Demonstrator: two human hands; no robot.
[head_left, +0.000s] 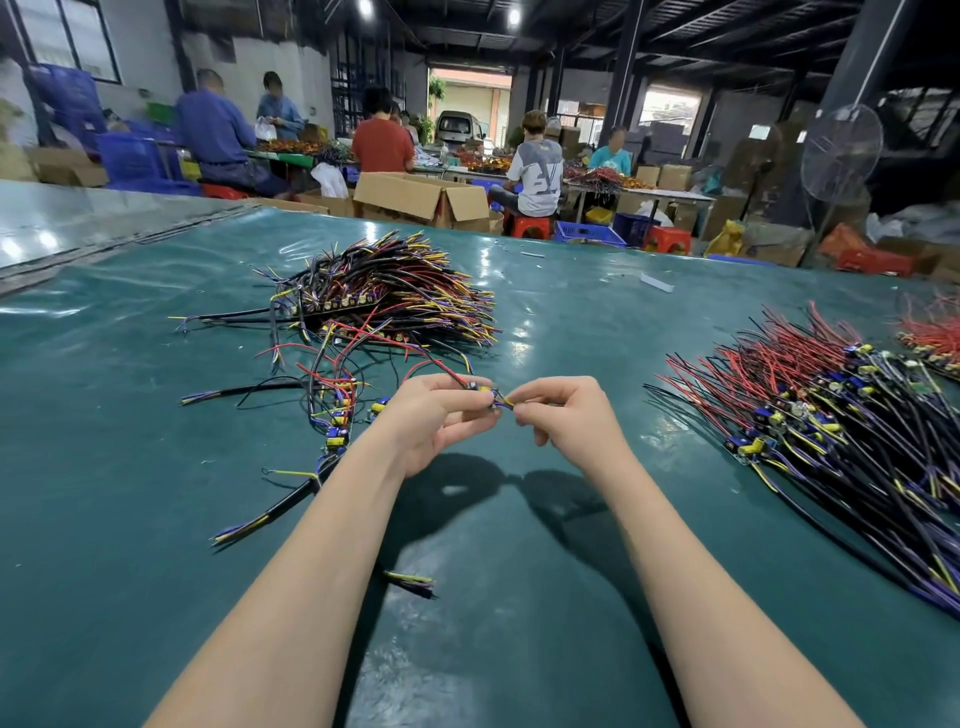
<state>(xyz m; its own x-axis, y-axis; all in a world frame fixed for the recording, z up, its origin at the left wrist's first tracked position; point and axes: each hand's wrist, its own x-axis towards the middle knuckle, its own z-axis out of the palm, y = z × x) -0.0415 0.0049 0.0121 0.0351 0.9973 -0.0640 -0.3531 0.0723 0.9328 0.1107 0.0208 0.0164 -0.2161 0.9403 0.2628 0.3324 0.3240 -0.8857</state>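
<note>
a: where's the piece?
b: i'm holding the small wired module (480, 388) above the green table (519, 597). my left hand (439, 415) pinches the board end, my right hand (563, 413) pinches its yellow and purple leads (505, 401).
a: handling?
b: light, with floppy wires and probably fragile joints. i'd grip the board, not tug.

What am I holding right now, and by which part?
One small wired module: the left hand pinches its component end, the right hand pinches the yellow and purple wires right beside it.
</note>
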